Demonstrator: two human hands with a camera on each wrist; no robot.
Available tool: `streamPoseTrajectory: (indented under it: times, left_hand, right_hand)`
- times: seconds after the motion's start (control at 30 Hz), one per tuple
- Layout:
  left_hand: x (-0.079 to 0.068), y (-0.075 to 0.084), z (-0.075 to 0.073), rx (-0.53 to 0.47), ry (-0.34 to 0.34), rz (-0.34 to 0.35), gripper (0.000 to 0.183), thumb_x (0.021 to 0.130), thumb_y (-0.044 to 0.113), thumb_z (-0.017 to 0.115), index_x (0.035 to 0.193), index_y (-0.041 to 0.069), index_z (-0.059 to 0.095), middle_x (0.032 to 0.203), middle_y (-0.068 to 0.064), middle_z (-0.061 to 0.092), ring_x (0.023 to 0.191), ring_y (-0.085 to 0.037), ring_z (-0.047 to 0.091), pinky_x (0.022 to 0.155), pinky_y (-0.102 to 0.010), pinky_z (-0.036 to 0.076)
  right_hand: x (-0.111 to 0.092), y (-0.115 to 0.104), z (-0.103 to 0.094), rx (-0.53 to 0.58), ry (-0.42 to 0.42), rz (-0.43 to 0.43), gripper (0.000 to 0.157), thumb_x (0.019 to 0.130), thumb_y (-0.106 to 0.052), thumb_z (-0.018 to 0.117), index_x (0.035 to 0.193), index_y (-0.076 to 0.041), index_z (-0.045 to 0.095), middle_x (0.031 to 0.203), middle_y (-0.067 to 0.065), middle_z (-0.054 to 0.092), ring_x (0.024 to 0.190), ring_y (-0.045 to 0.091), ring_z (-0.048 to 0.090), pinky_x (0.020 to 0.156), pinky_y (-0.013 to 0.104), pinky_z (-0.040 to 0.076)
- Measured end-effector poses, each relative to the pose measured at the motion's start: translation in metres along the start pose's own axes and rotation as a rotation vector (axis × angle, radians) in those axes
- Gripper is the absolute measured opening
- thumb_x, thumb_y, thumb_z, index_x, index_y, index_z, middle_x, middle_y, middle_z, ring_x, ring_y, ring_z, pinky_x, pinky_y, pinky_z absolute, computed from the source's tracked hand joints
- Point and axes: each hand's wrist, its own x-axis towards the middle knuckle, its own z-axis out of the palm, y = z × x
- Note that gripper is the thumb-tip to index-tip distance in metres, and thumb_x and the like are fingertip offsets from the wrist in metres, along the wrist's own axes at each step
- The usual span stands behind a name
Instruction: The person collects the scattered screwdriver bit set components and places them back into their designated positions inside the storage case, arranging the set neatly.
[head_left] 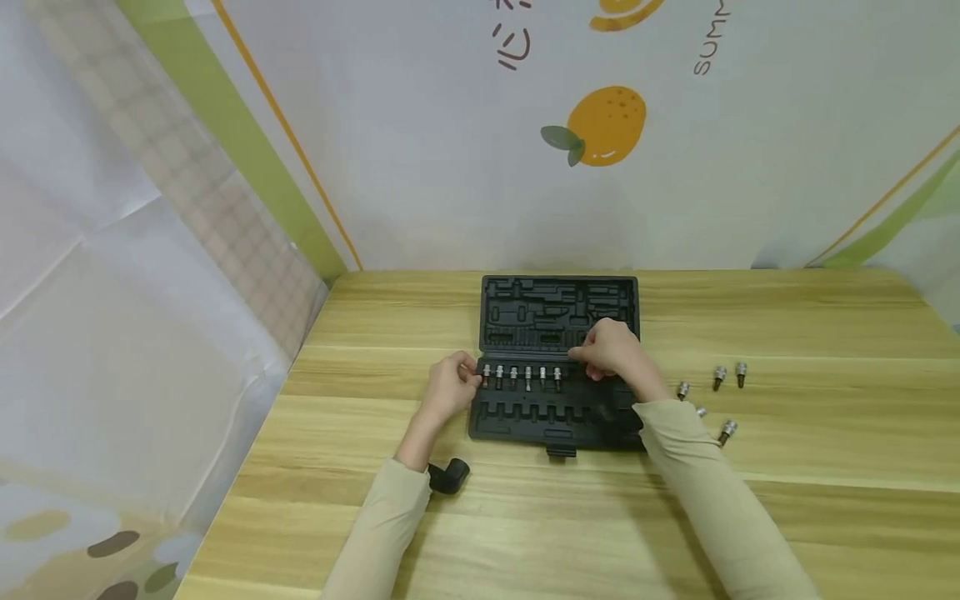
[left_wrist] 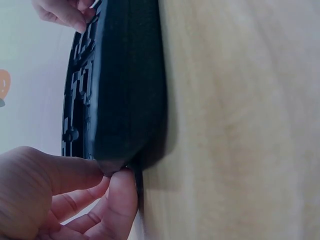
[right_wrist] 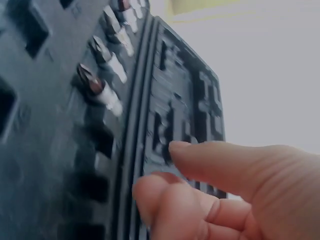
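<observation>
A black plastic tool case (head_left: 525,432) lies unfolded on the table, its moulded lid (head_left: 510,315) leaning back behind the base. Several silver bit sockets (head_left: 528,377) sit in a row in the upper slots of the base; the lower slots hold nothing. My left hand (head_left: 448,385) pinches the left edge of the case near the hinge, thumb and forefinger on its corner (left_wrist: 112,162). Over the right part of the case hovers my right hand (head_left: 611,350), close to the hinge. In the right wrist view its thumb and bent fingers stand apart with nothing between them.
More bit sockets (head_left: 720,377) lie scattered on the table right of the case, some near my right sleeve (head_left: 701,467). A black curved object (head_left: 450,477) rests beside my left forearm. Behind the table hangs a printed cloth (head_left: 450,167).
</observation>
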Motion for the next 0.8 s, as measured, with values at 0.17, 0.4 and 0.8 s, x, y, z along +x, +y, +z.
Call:
streamPoseTrajectory:
  times: [0.17,0.4,0.8]
  left_hand:
    - [0.000,0.001,-0.001,-0.002,-0.003,-0.011,0.007,0.085,-0.005,0.061,0.092,-0.006,0.058,0.068,-0.012,0.060,0.047,-0.012,0.052,0.043,-0.024,0.048]
    - [-0.001,0.001,-0.001,0.005,-0.005,-0.020,0.007,0.086,-0.005,0.061,0.093,-0.005,0.059,0.068,-0.010,0.059,0.047,-0.012,0.051,0.043,-0.024,0.047]
    - [-0.001,0.001,-0.001,0.009,0.002,-0.006,0.007,0.085,-0.005,0.061,0.092,-0.006,0.059,0.067,-0.011,0.059,0.047,-0.012,0.051,0.043,-0.024,0.047]
  right_hand:
    - [-0.007,0.008,-0.010,0.060,0.013,0.003,0.030,0.090,-0.019,0.062,0.067,0.000,0.067,0.051,0.005,0.060,0.048,0.018,0.061,0.049,0.029,0.050]
    - [-0.012,0.026,-0.025,0.108,-0.013,0.012,0.029,0.093,-0.019,0.057,0.081,0.006,0.066,0.054,0.003,0.059,0.050,0.016,0.060,0.051,0.030,0.049]
    - [-0.024,0.059,-0.050,0.220,-0.003,0.037,0.030,0.094,-0.013,0.053,0.096,0.016,0.058,0.056,0.001,0.060,0.051,0.013,0.060,0.054,0.029,0.052]
